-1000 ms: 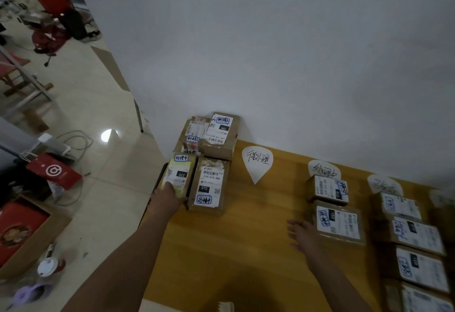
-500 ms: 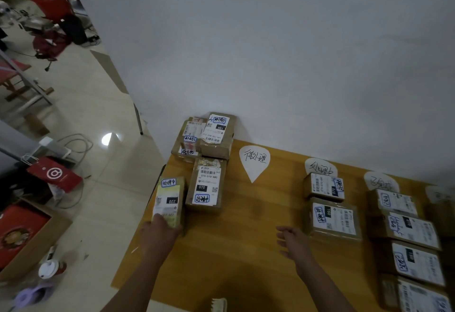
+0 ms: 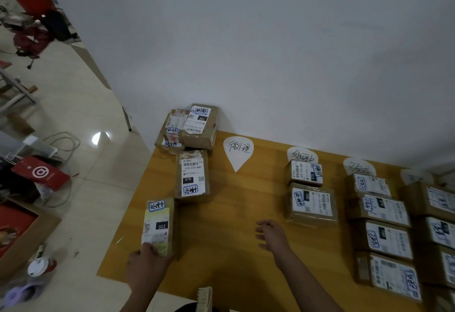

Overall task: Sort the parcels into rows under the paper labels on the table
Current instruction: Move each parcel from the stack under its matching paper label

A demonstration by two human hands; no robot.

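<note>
Now, the left hand point(image 3: 147, 262) grips just the near end of the yellow-labelled parcel point(image 3: 158, 223) by the left edge of the table point(image 3: 221, 238); it could tip off. The right hand point(image 3: 270, 235) hovers loose, empty.

red paper bag point(image 3: 40, 172) lies beside a white cable point(image 3: 76, 140); a lidded cup point(image 3: 39, 267) stands near an open carton point(image 3: 34, 236)

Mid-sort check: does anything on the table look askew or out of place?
Yes: the parcel pile at the table's far left corner is crooked, its top parcel tilted across two others. The sorted rows on the right look orderly. The left hand grips a yellow-labelled parcel by the left edge.
</note>
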